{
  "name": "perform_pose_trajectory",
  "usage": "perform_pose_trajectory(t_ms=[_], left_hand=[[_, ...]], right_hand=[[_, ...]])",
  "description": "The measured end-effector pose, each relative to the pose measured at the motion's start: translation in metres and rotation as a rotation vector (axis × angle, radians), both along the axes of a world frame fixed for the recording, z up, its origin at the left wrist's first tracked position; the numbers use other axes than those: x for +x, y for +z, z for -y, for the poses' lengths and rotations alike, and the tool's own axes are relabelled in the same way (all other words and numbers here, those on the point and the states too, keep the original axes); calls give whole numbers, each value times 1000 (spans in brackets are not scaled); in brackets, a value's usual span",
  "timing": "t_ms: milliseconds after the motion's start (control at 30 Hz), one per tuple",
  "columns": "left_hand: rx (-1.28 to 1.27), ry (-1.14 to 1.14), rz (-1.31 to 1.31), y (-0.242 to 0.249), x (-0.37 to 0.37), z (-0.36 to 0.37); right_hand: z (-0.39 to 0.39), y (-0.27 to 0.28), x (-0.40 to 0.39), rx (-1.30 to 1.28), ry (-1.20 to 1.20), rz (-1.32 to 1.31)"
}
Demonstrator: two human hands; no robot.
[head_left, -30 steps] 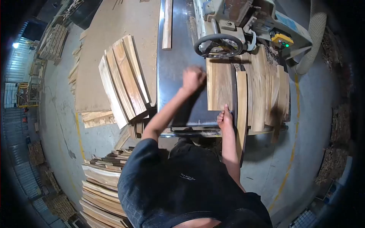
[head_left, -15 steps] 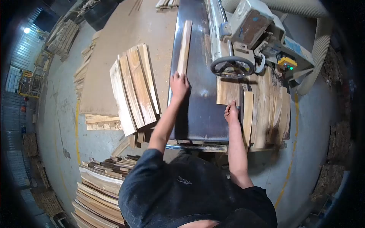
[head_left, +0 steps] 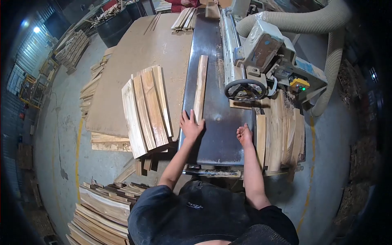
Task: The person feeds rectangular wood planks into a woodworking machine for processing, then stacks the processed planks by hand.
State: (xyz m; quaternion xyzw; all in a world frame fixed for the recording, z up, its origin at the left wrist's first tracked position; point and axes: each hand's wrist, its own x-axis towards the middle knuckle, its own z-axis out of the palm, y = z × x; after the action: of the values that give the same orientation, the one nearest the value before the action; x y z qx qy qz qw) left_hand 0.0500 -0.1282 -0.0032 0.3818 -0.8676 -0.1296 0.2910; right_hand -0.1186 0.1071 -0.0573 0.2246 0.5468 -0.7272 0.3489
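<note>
My left hand (head_left: 191, 128) lay at the near end of a long, narrow, pale wooden strip (head_left: 201, 85), its fingers spread rather than wrapped round the wood. That end sat between my forefinger and thumb, which I judged handy for steadying or steering it, though how hard I pressed I cannot tell. The strip lay flat along the left half of the dark, shiny metal table (head_left: 222, 143), pointing away from me, probably so that it stayed within my reach and clear of the bulky light-grey machine (head_left: 261, 45) on the right.

My right hand (head_left: 244, 136) was empty, its fingers loosely curled over the table's right side, with no wood pinched in them. Beyond it, the edge of a flat, light-brown wooden board (head_left: 240, 105) showed just below the black, spoked handwheel (head_left: 226, 90), apart from my fingertips; the rest was hidden beneath the machine.

To my left, several long, pale-and-tan planks (head_left: 152, 104) lay side by side on a broad brown sheet (head_left: 173, 57), angled with their near ends towards me, which seemed convenient for lifting one at a time. To the right of the table, more long, yellowish boards (head_left: 274, 134) lay side by side, lined up roughly lengthwise, perhaps to keep the metal surface uncluttered.
</note>
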Motion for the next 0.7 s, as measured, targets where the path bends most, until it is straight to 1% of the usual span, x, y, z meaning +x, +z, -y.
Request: perform_pose_trajectory(t_ms=[33, 67, 133, 167, 233, 267, 333, 400, 467, 533, 567, 600, 667, 700], left_hand=[[8, 2, -19, -13, -9, 19], [136, 24, -21, -16, -18, 38], [135, 24, -88, -38, -26, 84], [140, 27, -92, -35, -27, 101], [365, -77, -50, -15, -27, 122], [205, -39, -86, -1, -24, 126], [390, 74, -84, 10, -26, 145], [412, 202, -193, 17, -27, 165], [703, 146, -295, -13, -35, 220], [877, 176, -490, 13, -36, 241], [667, 277, -686, -11, -47, 264], [862, 255, -754, -5, -46, 281], [1217, 337, -1025, 50, -48, 278], [1210, 344, -1023, 45, -50, 293]], right_hand=[[0, 2, 2, 10, 4, -15], [1, 4, 2, 14, 8, -26], [2, 8, 3, 6, -46, -32], [0, 9, 4, -6, -39, -53], [-2, 10, 6, -19, -31, -62], [-3, 11, 7, -38, -27, -68], [-3, 16, 8, -29, -35, -59], [-3, 16, 10, -15, -44, -39], [-6, 11, 8, -45, -44, -58], [-7, 17, 9, -49, -44, -45], [-5, 20, 10, -61, -45, -36], [-4, 18, 10, -59, -43, -30], [-5, 12, 8, -24, -98, -24], [-2, 11, 7, -11, -144, -15]])
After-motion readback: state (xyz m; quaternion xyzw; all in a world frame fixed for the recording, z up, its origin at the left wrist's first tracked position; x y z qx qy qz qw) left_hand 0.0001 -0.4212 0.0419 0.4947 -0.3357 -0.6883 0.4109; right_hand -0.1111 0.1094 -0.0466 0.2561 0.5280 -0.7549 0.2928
